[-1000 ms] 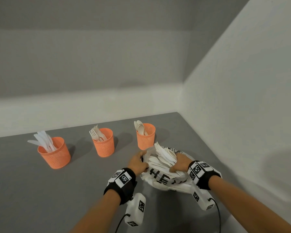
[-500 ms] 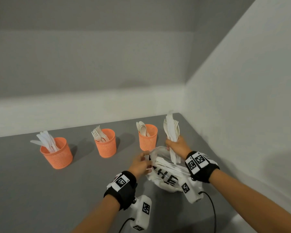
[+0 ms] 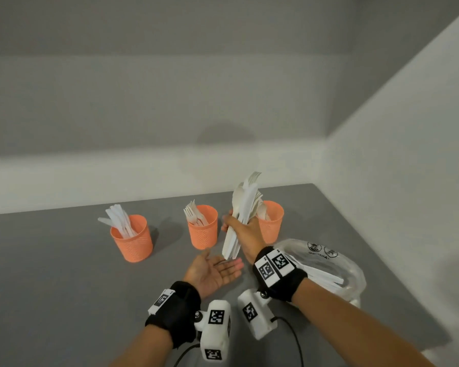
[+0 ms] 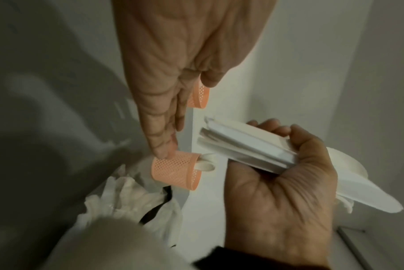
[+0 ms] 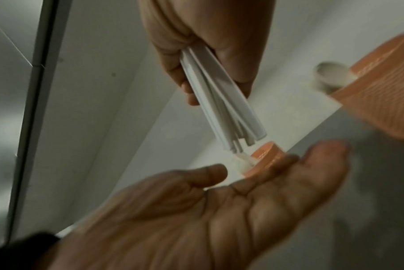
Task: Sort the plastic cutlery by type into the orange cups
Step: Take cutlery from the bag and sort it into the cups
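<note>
Three orange mesh cups stand in a row on the grey table: the left cup (image 3: pixel 132 241) holds knives, the middle cup (image 3: pixel 203 227) forks, the right cup (image 3: pixel 271 223) spoons. My right hand (image 3: pixel 243 229) grips a mixed bundle of white plastic cutlery (image 3: pixel 243 210) upright in front of the right cup, handles pointing down. The bundle's handles (image 5: pixel 224 111) fan out below the fist. My left hand (image 3: pixel 215 270) lies open, palm up, just under the handle ends, holding nothing.
A clear plastic bag (image 3: pixel 326 271) with more white cutlery lies on the table at the right, behind my right wrist. White walls close the corner behind and to the right. Bare grey table (image 3: pixel 51 287) stretches to the left.
My right hand has carried the cutlery bundle out of the bag and leftward, in front of the spoon cup. My left hand has let go of the bag and turned palm up under the bundle.
</note>
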### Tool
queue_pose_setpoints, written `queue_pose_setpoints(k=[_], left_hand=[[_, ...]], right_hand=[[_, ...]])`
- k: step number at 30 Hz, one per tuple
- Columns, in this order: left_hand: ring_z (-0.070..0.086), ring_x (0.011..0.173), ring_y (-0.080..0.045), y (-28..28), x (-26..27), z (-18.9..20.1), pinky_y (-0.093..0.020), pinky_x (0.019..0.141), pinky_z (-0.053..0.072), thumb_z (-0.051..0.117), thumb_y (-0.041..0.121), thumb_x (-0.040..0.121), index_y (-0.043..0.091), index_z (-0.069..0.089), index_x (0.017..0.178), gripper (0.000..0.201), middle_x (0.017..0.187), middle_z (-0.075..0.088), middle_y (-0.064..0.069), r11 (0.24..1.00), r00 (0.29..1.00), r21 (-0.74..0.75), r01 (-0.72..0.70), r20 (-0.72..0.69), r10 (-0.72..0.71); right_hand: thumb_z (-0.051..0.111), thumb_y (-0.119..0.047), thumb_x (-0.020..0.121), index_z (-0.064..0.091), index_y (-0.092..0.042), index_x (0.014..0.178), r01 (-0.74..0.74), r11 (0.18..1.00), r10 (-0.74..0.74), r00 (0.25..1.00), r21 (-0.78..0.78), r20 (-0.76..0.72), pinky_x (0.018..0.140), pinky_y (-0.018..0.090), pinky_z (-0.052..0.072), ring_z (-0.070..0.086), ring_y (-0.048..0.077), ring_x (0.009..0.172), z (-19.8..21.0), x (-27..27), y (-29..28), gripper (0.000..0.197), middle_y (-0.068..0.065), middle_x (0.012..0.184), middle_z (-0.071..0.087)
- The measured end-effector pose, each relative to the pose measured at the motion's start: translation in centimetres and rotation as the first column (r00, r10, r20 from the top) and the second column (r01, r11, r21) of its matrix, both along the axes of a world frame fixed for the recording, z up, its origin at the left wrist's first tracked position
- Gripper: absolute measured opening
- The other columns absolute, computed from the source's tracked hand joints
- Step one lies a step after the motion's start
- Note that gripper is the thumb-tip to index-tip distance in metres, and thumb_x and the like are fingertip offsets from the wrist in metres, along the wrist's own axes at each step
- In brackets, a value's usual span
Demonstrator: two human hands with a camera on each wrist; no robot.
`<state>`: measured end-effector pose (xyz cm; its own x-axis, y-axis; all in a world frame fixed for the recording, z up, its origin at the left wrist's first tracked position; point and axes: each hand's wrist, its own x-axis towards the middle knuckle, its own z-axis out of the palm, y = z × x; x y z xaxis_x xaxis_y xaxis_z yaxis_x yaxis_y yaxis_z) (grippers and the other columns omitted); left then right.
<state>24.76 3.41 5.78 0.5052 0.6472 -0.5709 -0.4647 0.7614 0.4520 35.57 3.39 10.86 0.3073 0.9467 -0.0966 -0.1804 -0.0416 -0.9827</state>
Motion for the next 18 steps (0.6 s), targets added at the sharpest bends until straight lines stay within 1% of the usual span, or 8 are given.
queue_pose_setpoints(k=[2,5,7,9,11,12,15,18], left_hand=[[0.061,0.086,-0.036,0.7,-1.1,0.6,-0.043,0.074,0.056,0.023,0.038,0.101,-0.008,0.053,0.101,0.055,0.09,0.064,-0.025,0.999,0.998,0.008,-0.04,0.049,0.04],[0.068,0.068,-0.025,1.9,-2.7,1.2,-0.035,0.057,0.058,0.027,0.021,0.101,-0.002,0.057,0.099,0.037,0.074,0.069,-0.016,0.994,0.996,0.062,-0.088,0.036,0.086],[0.065,0.066,-0.02,2.3,-3.7,1.0,-0.028,0.054,0.058,0.033,0.015,0.099,0.002,0.058,0.099,0.029,0.077,0.066,-0.013,0.995,0.997,0.071,-0.068,-0.013,0.069],[0.061,0.056,-0.016,2.3,-4.9,0.6,-0.019,0.046,0.053,0.037,0.024,0.098,0.006,0.059,0.093,0.029,0.075,0.06,-0.008,0.998,0.995,0.059,-0.036,-0.087,0.041],[0.055,0.041,-0.01,2.4,-5.8,0.2,-0.013,0.037,0.044,0.037,0.041,0.096,0.01,0.06,0.085,0.04,0.062,0.056,-0.003,0.998,0.986,0.067,-0.009,-0.168,0.02],[0.05,0.035,-0.008,2.4,-6.3,0.0,-0.01,0.034,0.04,0.035,0.047,0.095,0.012,0.06,0.082,0.045,0.054,0.054,-0.001,0.997,0.979,0.076,0.0,-0.205,0.015],[0.034,0.023,-0.003,2.4,-7.4,-0.3,-0.007,0.026,0.022,0.026,0.057,0.093,0.013,0.052,0.072,0.055,0.038,0.045,0.003,0.991,0.941,0.122,0.051,-0.338,-0.007],[0.026,0.021,-0.001,2.5,-8.4,-0.8,-0.007,0.024,0.018,0.028,0.056,0.093,0.015,0.047,0.07,0.051,0.039,0.04,0.003,0.992,0.93,0.113,0.061,-0.367,-0.016]], right_hand=[[0.065,0.0,0.08,0.056,-0.012,0.069,0.012,1.0,-0.012,1.0,-0.004,-0.008,0.069,0.029,0.051,0.057,0.01,0.056,-0.2,-2.2,0.4,0.019,0.003,0.062,0.058],[0.067,0.005,0.076,0.057,-0.003,0.079,0.014,1.0,-0.014,1.0,0.009,-0.021,0.05,0.014,0.047,0.057,0.003,0.051,-1.0,-4.8,1.3,0.013,0.004,0.066,0.057],[0.07,0.005,0.073,0.06,0.001,0.087,0.02,1.0,-0.02,1.0,0.001,0.004,0.053,0.012,0.049,0.06,0.008,0.061,-1.7,-6.3,1.9,0.018,0.005,0.073,0.06],[0.072,0.003,0.069,0.06,0.003,0.094,-0.003,1.0,0.003,1.0,-0.019,0.028,0.057,0.016,0.051,0.062,0.007,0.062,-2.2,-7.3,2.4,0.028,0.006,0.075,0.062],[0.069,0.005,0.072,0.06,-0.005,0.077,-0.016,0.998,0.018,0.999,-0.058,0.037,0.058,0.022,0.05,0.06,0.007,0.053,-2.7,-8.4,2.8,0.015,0.004,0.064,0.06],[0.067,0.007,0.073,0.057,-0.009,0.069,-0.018,0.997,0.022,0.999,-0.082,0.046,0.059,0.023,0.05,0.058,0.009,0.053,-2.9,-9.0,2.9,0.019,0.002,0.06,0.059],[0.065,0.006,0.075,0.054,-0.01,0.061,-0.074,0.992,0.081,0.994,-0.098,0.073,0.049,0.015,0.046,0.054,0.013,0.053,-3.8,-10.6,3.0,0.024,0.0,0.053,0.056],[0.068,0.001,0.077,0.059,-0.011,0.076,-0.249,0.963,0.256,0.965,-0.105,0.05,0.059,0.014,0.05,0.059,0.013,0.059,-4.2,-11.3,3.1,0.015,0.007,0.065,0.061]])
